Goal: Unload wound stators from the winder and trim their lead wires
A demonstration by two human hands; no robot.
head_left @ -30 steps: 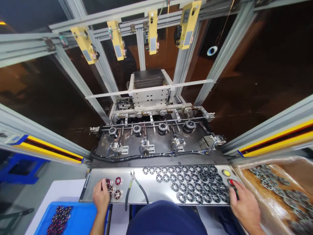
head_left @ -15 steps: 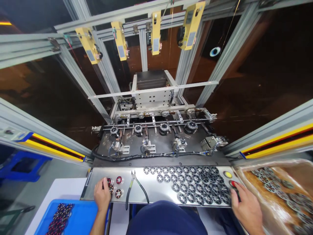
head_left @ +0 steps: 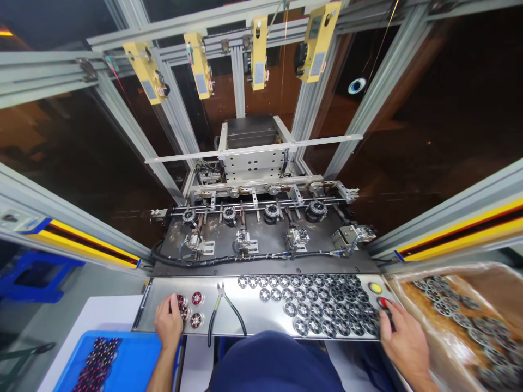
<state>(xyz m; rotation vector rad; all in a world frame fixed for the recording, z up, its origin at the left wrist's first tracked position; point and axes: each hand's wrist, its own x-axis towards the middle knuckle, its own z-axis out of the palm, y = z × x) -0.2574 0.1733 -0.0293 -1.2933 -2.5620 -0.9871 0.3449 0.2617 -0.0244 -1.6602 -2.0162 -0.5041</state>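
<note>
My left hand [head_left: 168, 322] rests at the left end of the metal shelf [head_left: 265, 321], fingers curled together; a dark spot shows between them, and what they hold, if anything, is hidden. Beside its fingertips lie several red-and-black wound motor cores [head_left: 196, 298]. At the shelf's right end, my right hand [head_left: 404, 335] has its forefinger stretched out at a red button [head_left: 383, 302], thumb apart below. I cannot tell whether the button is pressed down. A yellow button [head_left: 375, 288] sits just beyond. Many dark, ring-shaped metal cores [head_left: 303, 310] are laid out in rows left of this hand.
Green-handled cutting pliers [head_left: 221, 305] lie on the shelf. Behind stands a machine with several round fixtures [head_left: 272, 213] under yellow units [head_left: 259, 54]. A blue tray [head_left: 137, 362] with wound cores is at lower left; a lined box [head_left: 445, 340] of metal cores is at right.
The whole view has shifted slightly, moving the scene a little left and up. Both hands keep their places at the shelf's ends, and the cores and pliers lie as before.
</note>
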